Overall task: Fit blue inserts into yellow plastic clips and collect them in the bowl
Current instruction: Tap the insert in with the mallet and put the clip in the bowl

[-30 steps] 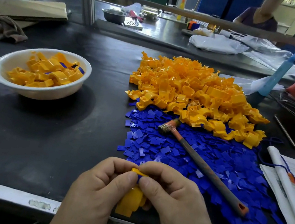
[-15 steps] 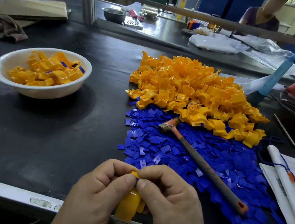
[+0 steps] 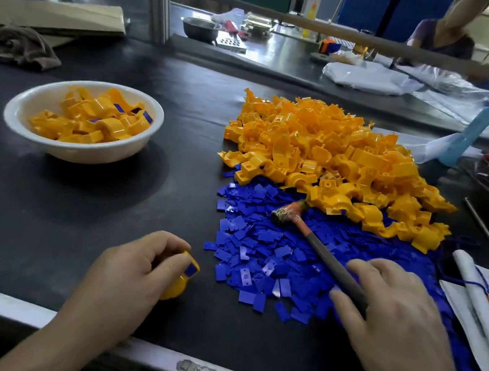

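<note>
My left hand (image 3: 129, 273) grips a yellow clip (image 3: 178, 285) with a blue insert (image 3: 191, 270) showing in its end, and holds it down on the black mat near the front edge. My right hand (image 3: 394, 313) lies over the handle of a small hammer (image 3: 310, 233). Its thumb and forefinger are on either side of the handle, and the fingers are fairly straight. The hammer rests on a spread of blue inserts (image 3: 257, 253). Behind it is a heap of yellow clips (image 3: 324, 153). A white bowl (image 3: 22, 103) at the left holds several fitted clips.
Rolled and flat papers (image 3: 485, 293) with an orange-tipped cord lie at the right. A brown cloth (image 3: 19, 44) and cardboard lie at the back left. A metal rail (image 3: 392, 46) crosses the back, with a person (image 3: 442, 37) beyond it. The metal table edge (image 3: 18, 309) runs along the front.
My hands have parted. The left has carried the clip left and down onto the mat. The right has let go of it and moved right onto the hammer handle.
</note>
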Demonstrator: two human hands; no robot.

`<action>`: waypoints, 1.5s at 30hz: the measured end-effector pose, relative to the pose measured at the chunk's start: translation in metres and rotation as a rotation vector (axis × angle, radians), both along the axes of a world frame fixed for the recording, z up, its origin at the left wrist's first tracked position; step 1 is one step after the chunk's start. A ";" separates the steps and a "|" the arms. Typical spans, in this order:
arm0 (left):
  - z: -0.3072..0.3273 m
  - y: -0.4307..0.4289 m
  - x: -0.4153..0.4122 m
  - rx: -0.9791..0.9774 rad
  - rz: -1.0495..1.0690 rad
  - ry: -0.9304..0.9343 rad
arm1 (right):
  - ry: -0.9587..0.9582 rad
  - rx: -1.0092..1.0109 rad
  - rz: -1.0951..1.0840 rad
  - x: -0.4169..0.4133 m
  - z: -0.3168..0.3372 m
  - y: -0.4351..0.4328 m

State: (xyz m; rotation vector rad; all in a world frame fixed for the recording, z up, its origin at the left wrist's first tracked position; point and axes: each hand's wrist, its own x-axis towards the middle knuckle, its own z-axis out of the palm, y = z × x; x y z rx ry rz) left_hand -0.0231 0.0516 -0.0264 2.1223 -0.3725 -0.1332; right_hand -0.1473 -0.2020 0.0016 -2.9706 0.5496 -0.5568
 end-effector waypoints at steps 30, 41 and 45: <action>-0.017 0.001 0.008 0.521 0.070 -0.349 | 0.179 0.241 0.363 0.004 0.004 0.070; -0.020 0.001 0.007 0.536 0.068 -0.399 | 0.302 0.200 0.412 0.008 0.013 0.070; -0.020 0.001 0.007 0.542 0.067 -0.401 | 0.153 0.299 0.322 -0.005 0.018 0.064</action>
